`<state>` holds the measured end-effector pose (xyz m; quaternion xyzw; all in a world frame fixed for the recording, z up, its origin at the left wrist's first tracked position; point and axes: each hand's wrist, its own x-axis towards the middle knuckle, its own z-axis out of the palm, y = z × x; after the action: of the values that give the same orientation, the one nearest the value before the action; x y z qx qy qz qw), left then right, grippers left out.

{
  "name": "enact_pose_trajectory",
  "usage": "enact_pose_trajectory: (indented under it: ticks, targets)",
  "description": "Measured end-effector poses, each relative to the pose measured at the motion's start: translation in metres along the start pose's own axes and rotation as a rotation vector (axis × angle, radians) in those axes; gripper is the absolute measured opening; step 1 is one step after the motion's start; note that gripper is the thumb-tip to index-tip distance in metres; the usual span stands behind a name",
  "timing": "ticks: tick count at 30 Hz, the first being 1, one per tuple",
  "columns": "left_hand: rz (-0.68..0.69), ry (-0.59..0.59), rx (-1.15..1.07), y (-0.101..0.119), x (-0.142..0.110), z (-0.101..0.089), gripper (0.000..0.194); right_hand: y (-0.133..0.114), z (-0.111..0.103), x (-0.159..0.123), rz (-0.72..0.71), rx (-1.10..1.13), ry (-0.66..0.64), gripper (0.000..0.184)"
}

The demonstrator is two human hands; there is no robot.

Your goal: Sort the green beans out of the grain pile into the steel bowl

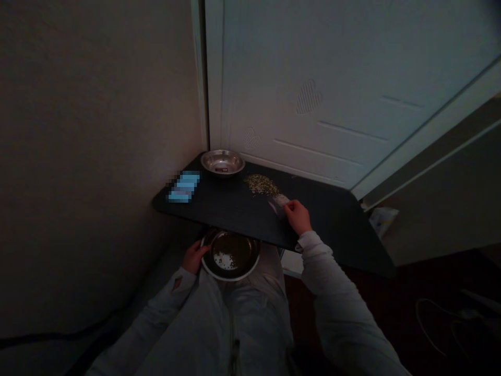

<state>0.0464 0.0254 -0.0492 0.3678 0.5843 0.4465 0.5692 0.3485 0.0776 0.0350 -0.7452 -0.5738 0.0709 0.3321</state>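
My left hand [195, 256] is closed on the rim of a metal bowl [230, 277], which rests on my lap below the table's front edge. Small dark grains lie over the bottom of that bowl. Above the dark table [235, 209], my right hand [298, 215] pinches a small, pale, flat piece [278, 204] that looks like plastic or a card. Its far end reaches the near edge of a spread heap of grains or seeds [261, 185]. What the piece is exactly, I cannot make out in the dim light.
A second metal bowl [223, 163] with a label inside stands at the table's back left. A blurred-out phone-like screen [183, 187] lies left. A wall [117, 130] and a white door panel [313, 68] border the table. A cable [425, 326] lies on the floor at right.
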Motion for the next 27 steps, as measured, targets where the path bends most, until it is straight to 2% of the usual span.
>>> enact_pose_trajectory:
  ticks: [8,11,14,17,21,27]
  targets:
    - [-0.01,0.033,0.0,-0.004,0.002,0.0,0.032,0.014,-0.009,0.016,-0.015,-0.025,0.028,0.022]
    - [-0.015,0.014,-0.012,-0.003,0.002,0.0,0.032,0.018,-0.009,0.022,-0.022,0.076,0.04,0.025]
    - [-0.023,-0.002,0.01,-0.003,0.003,0.0,0.031,0.017,-0.006,0.03,0.013,0.247,0.107,0.029]
    - [-0.013,-0.025,0.05,-0.003,0.004,-0.002,0.03,0.005,0.004,0.039,0.059,0.383,0.208,0.031]
    - [0.022,-0.055,0.062,-0.001,0.003,-0.002,0.03,-0.023,0.025,0.041,0.039,0.369,0.299,0.03]
    - [0.013,-0.026,0.108,0.003,-0.002,-0.002,0.029,-0.056,0.05,0.026,-0.198,0.023,0.191,0.025]
